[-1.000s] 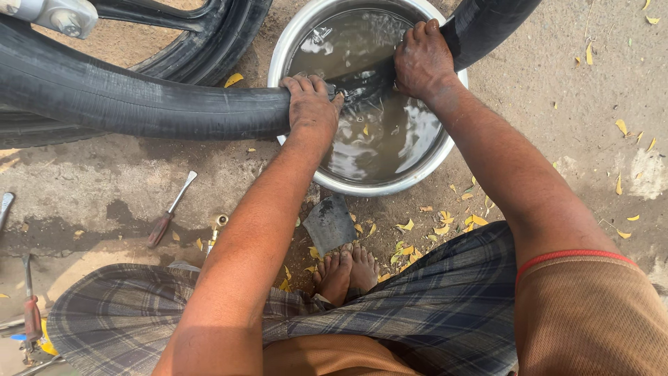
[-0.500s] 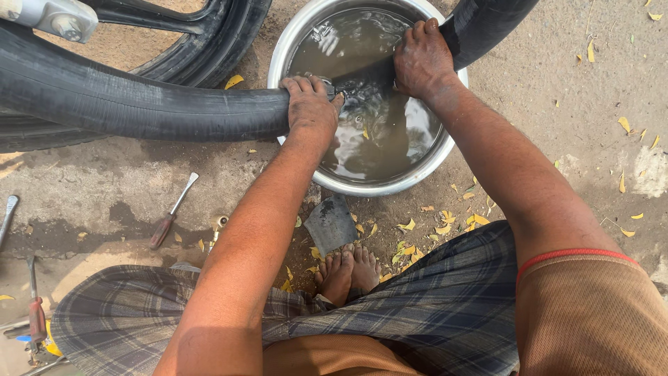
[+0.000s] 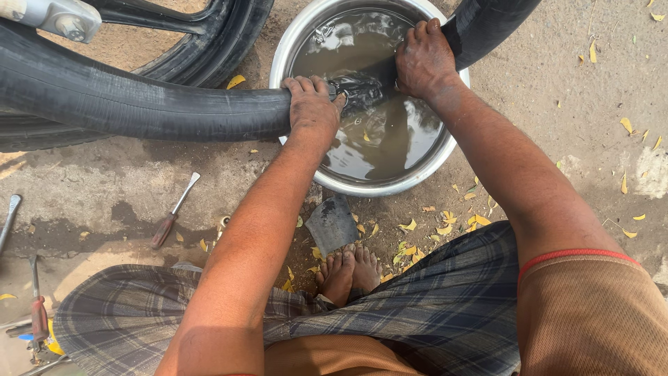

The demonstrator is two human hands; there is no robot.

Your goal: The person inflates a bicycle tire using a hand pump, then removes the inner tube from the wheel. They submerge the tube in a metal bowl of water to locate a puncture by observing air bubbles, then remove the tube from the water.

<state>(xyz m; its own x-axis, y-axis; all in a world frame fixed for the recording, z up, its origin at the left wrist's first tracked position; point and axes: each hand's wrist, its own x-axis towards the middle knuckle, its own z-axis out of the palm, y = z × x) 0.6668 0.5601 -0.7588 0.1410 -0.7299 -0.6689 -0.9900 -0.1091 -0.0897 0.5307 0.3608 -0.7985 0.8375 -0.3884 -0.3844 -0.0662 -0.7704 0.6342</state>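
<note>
Both hands grip a black inner tube (image 3: 139,104) that runs in from the left, dips into a round metal basin (image 3: 292,49) of murky water (image 3: 390,139) and leaves again at the upper right. The left hand (image 3: 312,108) sits on the tube at the basin's near-left rim, fingers pressed together and curled over the top of the rubber, thumb toward the water. The right hand (image 3: 424,59) clamps the tube at the far-right side of the basin, fingers close together and wrapped over it — the stretch between the two hands lies in the water, partly under the surface. Behind the tube, at the upper left, stands a tyre (image 3: 209,42). On the bare ground (image 3: 570,97) to the left lies a screwdriver (image 3: 175,210) with a reddish handle, well apart from the basin, and a flat dark scrap (image 3: 332,223) lies just beside the bare feet (image 3: 348,271) — yellow leaves are scattered about.
</note>
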